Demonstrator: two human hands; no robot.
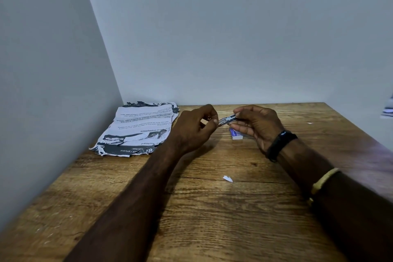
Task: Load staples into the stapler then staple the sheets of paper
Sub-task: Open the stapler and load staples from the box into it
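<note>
Far left, in the wall corner: sheets of paper (140, 127), a loose printed stack with ragged torn edges, flat on the table (191, 208). Thin, floppy and light, so they will likely slide and fan out. Best squared up and held by one corner before stapling.

Left hand (195, 127): fingers curled, thumb and fingertips pinching the left end of the stapler (227, 119). The stapler is held in the air above the table, between both hands. It's small, metal and stiff, probably light and a bit slick. Whether the tray is open is too blurred to tell. Hold it by the body sides and keep fingers off the staple channel.

Right hand (255, 125): curled round the stapler's right end.

Staple box (237, 135): small, white and blue, on the table just under the right hand. Staple strips are likely brittle, so handle them gently.

Other things:
- paper scrap (228, 178) mid-table
- a tiny second scrap (309, 123) further right
- black wristband (280, 142) and yellow band (323, 181) on the right arm

Nothing lies between the hands and the sheets.
</note>
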